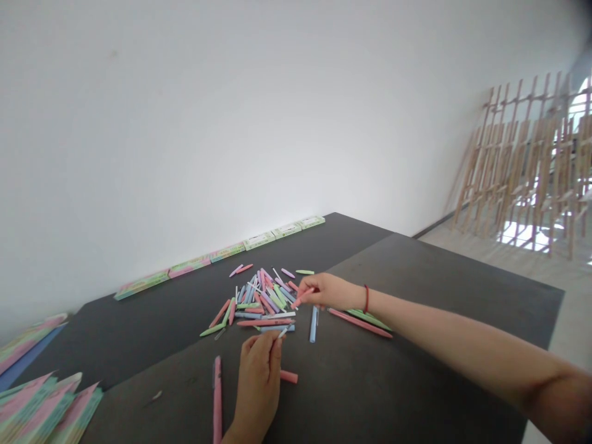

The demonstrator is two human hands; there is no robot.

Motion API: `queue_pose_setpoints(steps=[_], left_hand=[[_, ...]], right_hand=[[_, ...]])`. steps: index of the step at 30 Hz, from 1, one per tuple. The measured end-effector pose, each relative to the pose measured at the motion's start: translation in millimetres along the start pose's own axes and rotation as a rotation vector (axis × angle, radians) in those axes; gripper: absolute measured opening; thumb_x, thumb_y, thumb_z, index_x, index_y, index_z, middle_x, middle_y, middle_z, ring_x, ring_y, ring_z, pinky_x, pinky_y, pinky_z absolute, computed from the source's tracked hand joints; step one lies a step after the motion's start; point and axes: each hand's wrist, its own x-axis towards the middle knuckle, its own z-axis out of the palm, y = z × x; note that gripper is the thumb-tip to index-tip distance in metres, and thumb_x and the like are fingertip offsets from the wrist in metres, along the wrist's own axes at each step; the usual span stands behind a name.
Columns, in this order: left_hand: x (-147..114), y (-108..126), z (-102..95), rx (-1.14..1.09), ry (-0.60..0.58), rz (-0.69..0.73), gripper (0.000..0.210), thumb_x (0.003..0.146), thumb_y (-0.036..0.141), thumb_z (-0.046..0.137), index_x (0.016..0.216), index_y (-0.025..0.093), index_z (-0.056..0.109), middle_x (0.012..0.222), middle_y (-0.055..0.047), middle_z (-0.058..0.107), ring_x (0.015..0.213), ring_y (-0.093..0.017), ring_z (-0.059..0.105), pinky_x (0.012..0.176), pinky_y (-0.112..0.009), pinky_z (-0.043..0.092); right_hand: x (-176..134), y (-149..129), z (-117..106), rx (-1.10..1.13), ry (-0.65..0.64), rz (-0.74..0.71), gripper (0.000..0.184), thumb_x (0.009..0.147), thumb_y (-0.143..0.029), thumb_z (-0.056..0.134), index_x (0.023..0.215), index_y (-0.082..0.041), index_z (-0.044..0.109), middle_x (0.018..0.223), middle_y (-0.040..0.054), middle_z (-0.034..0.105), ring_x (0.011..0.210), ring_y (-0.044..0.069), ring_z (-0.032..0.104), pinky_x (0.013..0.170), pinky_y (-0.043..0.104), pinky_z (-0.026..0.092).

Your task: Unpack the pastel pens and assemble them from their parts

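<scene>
My right hand (330,291), with a red band at the wrist, is closed in a pinch on a pink pen piece (303,298) at the right edge of a pile of pen parts (266,293). Nearer to me, my left hand (259,376) is closed on a thin white stick (283,332) whose tip pokes out past the fingers. A pink pen barrel (289,376) shows beside that hand; whether it is held or lies on the table is hidden. Long pink pens and a blue pen part (313,325) lie around the hands.
A row of printed boxes (226,251) lines the table's wall side. Stacked colourful packets (41,407) sit at the left front. One long pink pen (217,398) lies left of my left hand. Wooden racks (522,166) stand beyond the dark table (462,283).
</scene>
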Motion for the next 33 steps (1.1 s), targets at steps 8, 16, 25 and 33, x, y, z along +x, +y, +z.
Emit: queue_pose_setpoints(steps=[8,16,25,33], left_hand=[[2.8,0.4,-2.9,0.134,-0.074,0.114,0.019,0.093,0.029,0.039,0.093,0.025,0.058,0.072,0.002,0.069,0.08,-0.021,0.062,0.082,-0.038,0.037],[1.8,-1.8,-1.7,0.198,-0.153,0.169,0.017,0.093,0.022,0.038,0.094,0.024,0.056,0.063,0.005,0.068,0.07,-0.018,0.064,0.087,-0.04,0.032],[1.5,0.0,0.0,0.321,-0.138,0.365,0.02,0.09,0.015,0.043,0.098,0.022,0.06,0.083,0.0,0.069,0.076,-0.019,0.061,0.082,-0.042,0.035],[-7.6,4.3,-4.7,-0.037,-0.087,0.122,0.053,0.082,0.009,0.042,0.132,0.024,0.035,0.112,-0.007,0.059,0.097,-0.021,0.06,0.071,-0.032,0.053]], right_hand=[[-54.9,10.7,23.0,0.457,0.103,-0.053,0.015,0.081,-0.028,0.056,0.088,-0.015,0.058,0.087,0.0055,0.069,0.06,0.01,0.056,0.053,0.021,0.046],[-53.6,6.9,35.0,0.317,0.125,-0.085,0.011,0.082,-0.025,0.056,0.087,-0.016,0.06,0.081,0.003,0.07,0.063,0.011,0.058,0.055,0.02,0.042],[-57.0,8.7,58.4,0.129,0.111,-0.119,0.008,0.08,-0.02,0.058,0.085,-0.017,0.063,0.07,-0.0002,0.065,0.062,0.011,0.06,0.054,0.018,0.039],[-54.5,12.3,68.8,0.409,0.0,-0.095,0.014,0.084,-0.029,0.056,0.088,-0.015,0.058,0.075,0.0033,0.067,0.064,0.012,0.063,0.058,0.022,0.048]])
